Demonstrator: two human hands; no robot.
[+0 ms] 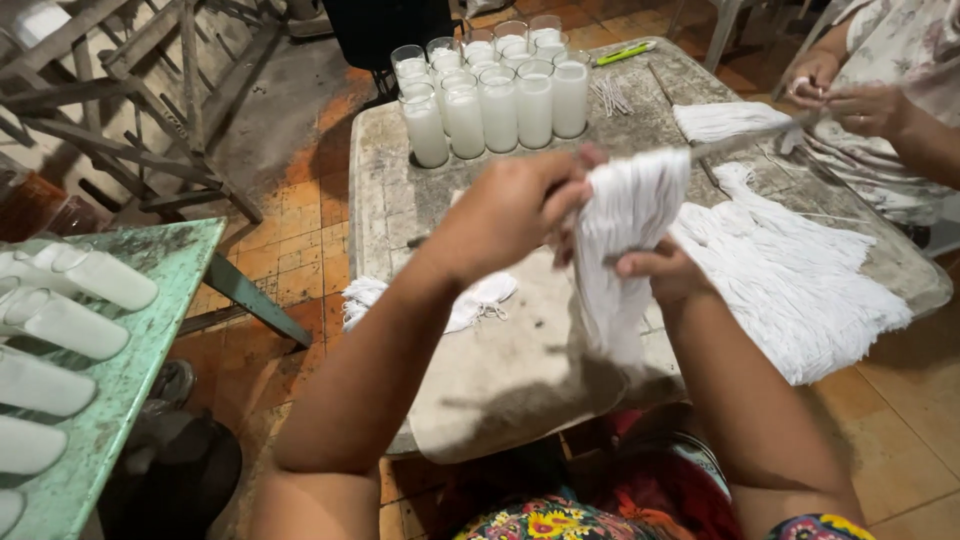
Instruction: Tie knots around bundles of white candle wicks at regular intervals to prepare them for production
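Observation:
Both my hands hold one thick bundle of white strings point(620, 250) above the worn stone table point(390, 200). My left hand point(510, 205) grips the bundle's top, fingers closed around it. Lower down, my right hand point(665, 272) pinches the bundle's side, its palm hidden behind the strings. The bundle hangs down and its lower end is blurred. A large fanned heap of the same white strings point(800, 280) lies on the table just right of my hands.
Several glasses of white wax point(500, 95) stand at the table's far side. Another person's hands point(850, 95) work at the far right beside a smaller string pile point(725, 120). White candles lie on a green table point(130, 380) at left. A small string bunch point(470, 305) lies near.

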